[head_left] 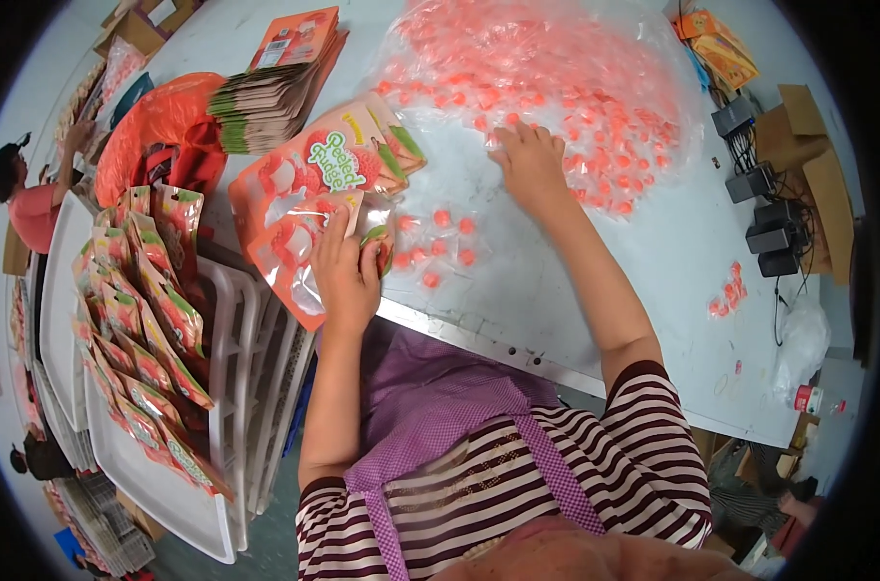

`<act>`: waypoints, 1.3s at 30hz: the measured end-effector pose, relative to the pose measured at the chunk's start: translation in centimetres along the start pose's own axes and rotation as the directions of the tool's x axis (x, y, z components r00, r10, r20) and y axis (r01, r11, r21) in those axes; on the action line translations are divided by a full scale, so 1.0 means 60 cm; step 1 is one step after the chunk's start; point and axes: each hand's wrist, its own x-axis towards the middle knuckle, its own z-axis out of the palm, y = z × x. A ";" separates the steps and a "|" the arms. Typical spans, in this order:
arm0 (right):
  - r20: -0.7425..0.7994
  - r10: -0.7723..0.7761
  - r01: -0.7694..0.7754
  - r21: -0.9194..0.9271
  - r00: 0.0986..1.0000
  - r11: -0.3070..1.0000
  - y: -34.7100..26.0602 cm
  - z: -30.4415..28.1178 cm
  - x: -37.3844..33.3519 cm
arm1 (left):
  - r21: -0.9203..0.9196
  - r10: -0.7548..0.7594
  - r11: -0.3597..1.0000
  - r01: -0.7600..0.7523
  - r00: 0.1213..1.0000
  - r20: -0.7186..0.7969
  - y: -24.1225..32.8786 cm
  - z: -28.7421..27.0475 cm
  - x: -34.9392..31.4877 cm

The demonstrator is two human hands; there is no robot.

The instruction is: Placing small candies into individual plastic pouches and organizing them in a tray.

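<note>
My left hand (347, 278) is closed on the near edge of a pink candy pouch (290, 237), its thumb near the pouch's mouth. The pouch lies among other pink and green printed pouches at the table's left edge. My right hand (530, 167) is stretched forward with fingers spread, its fingertips at the near edge of a large heap of wrapped red candies (595, 136). Whether it touches any candy is hard to tell. Between my hands lies a small group of wrapped candies (440, 237).
A clear plastic bag (687, 87) surrounds the heap. Stacked flat pouches (275, 102) and a red plastic bag (154, 121) stand at the far left. Filled pouches (144, 329) sit on white stacked trays (222, 387). Black power adapters (774, 228) line the right edge. Another person (35, 208) is at far left.
</note>
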 end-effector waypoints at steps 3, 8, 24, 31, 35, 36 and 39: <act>0.102 -0.030 0.043 -0.120 0.994 0.992 -0.008 0.000 -0.006 | 0.007 0.008 1.000 -0.008 1.000 -0.002 0.000 -0.001 0.000; 0.045 -0.189 0.192 -0.074 0.981 0.979 -0.025 0.009 -0.037 | -0.005 0.010 1.000 -0.010 1.000 -0.009 0.002 -0.003 0.001; 0.274 -0.057 0.030 0.102 0.960 0.994 0.021 -0.052 -0.045 | 0.006 0.024 1.000 -0.024 1.000 -0.005 -0.002 -0.002 0.004; 0.198 -0.114 0.051 0.298 0.974 0.953 -0.034 0.002 -0.012 | 0.015 0.007 1.000 -0.007 1.000 -0.003 0.003 0.001 0.001; 0.214 -0.191 0.029 0.589 0.958 0.808 -0.046 -0.008 -0.021 | 0.013 0.011 1.000 -0.011 1.000 0.001 0.000 -0.001 0.000; 0.082 -0.131 0.071 0.514 0.988 0.855 -0.031 -0.017 -0.026 | 0.013 0.019 1.000 -0.019 1.000 -0.010 0.000 -0.001 -0.001; 0.016 -0.046 0.041 0.214 0.999 0.976 0.010 -0.067 -0.030 | 0.006 0.014 1.000 -0.014 1.000 -0.017 0.003 -0.005 0.002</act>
